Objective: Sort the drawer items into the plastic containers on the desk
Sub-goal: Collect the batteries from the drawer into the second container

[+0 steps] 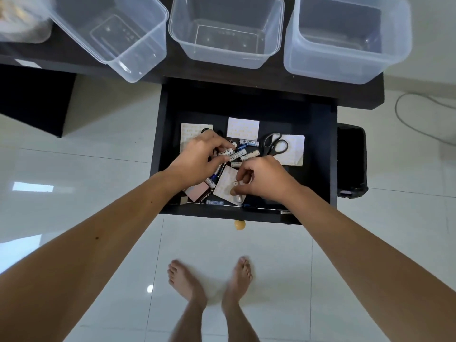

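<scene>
Left hand (pixel 197 160): fingers curled, pinching white batteries (pixel 238 154) in the pile just beyond its fingertips.
Right hand (pixel 261 180): fingertips pinching one small white battery (pixel 235 184), over a paper card (pixel 225 185).
Handling: batteries look small, rigid, smooth — likely to roll or slip; best pinched across the barrel, several at once if bundled.
Scissors (pixel 275 143): just beyond the right hand (take by the handles).
Drawer (pixel 318 154): black, pulled open, both hands inside it.
Containers (pixel 227 33): three clear tubs on the dark desk, well beyond both hands — nothing visible in them.
Room: glossy white tiled floor; bare feet below.
</scene>
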`<act>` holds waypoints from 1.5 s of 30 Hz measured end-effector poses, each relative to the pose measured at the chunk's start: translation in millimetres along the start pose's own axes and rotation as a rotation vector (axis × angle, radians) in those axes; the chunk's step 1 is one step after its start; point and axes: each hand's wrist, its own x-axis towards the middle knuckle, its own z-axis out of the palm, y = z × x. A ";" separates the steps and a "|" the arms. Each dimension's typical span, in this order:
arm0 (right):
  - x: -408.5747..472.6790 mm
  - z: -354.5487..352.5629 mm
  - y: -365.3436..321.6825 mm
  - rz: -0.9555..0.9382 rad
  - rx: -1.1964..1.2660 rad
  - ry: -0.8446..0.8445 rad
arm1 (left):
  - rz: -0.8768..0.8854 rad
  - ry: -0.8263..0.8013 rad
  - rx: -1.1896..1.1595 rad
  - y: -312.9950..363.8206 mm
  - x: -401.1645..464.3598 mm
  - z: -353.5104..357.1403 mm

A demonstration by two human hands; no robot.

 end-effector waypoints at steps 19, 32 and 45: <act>-3.1 -29.2 23.0 -0.043 0.156 0.208 | -0.045 -0.016 0.136 -0.1 11.7 4.9; 22.9 -26.0 18.0 -0.039 -0.119 0.141 | -0.122 0.046 0.089 -9.6 17.0 11.9; 0.3 -28.0 25.2 -0.144 0.018 0.187 | -0.068 0.115 -0.046 -8.9 12.1 8.5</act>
